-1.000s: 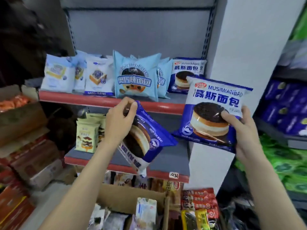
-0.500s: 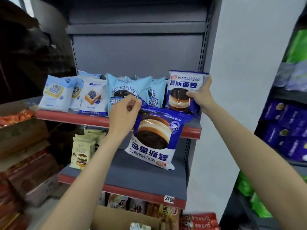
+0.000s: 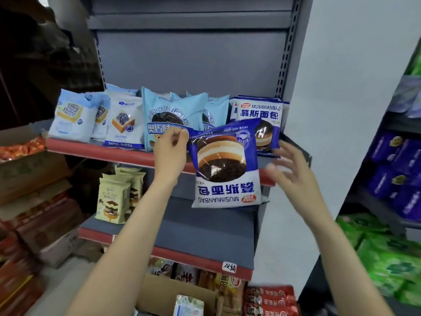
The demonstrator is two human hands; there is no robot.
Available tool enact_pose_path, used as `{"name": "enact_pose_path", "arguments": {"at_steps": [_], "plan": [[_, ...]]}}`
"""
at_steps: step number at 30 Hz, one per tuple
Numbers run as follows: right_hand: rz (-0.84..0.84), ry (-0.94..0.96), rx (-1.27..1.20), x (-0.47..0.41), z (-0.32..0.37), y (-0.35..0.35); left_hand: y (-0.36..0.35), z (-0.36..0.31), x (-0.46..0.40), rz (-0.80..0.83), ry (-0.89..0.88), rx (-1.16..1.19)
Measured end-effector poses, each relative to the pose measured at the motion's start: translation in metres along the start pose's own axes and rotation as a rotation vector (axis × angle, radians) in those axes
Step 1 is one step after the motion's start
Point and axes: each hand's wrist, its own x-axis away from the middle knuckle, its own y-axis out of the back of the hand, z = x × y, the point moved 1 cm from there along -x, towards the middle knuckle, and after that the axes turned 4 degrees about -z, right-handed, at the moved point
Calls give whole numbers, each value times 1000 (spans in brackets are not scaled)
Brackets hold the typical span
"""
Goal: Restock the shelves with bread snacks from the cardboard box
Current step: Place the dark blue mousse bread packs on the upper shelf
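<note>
Since half-second-earlier frame, our right hand [image 3: 293,169] lets go of shelved mousse pack [image 3: 262,115], drops back toward hanging pack [image 3: 224,165], blurred, fingers spread, holding nothing. We still pinch that pack's top corner with left hand [image 3: 169,148]; it dangles upside down before upper shelf edge [image 3: 95,148].

Risk, as we judge: thin corner pinch slips, pack falls to cardboard box [image 3: 159,290]; or shelved upside down unless we flip it; nudging may topple upright neighbours.

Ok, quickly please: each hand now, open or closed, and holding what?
Left hand: pinches the corner of the upside-down mousse bread packet.
Right hand: open, fingers spread, blurred, holding nothing.
</note>
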Motion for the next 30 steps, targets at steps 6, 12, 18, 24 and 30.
{"name": "enact_pose_path", "arguments": {"at_steps": [6,12,18,24,30], "plan": [[-152,-202,-367,34,-10,-24,-29,-8,12,-35,231,344],[-382,-108,-364,-45,15,10,-54,-11,25,202,216,253],[-121,97,351,-123,57,56,-56,5,19,243,-165,-256],[301,267,1200,-165,45,18,-79,16,5,347,-274,-373],[-128,326,1148,-152,-19,5,-113,21,-5,486,-220,-477]]}}
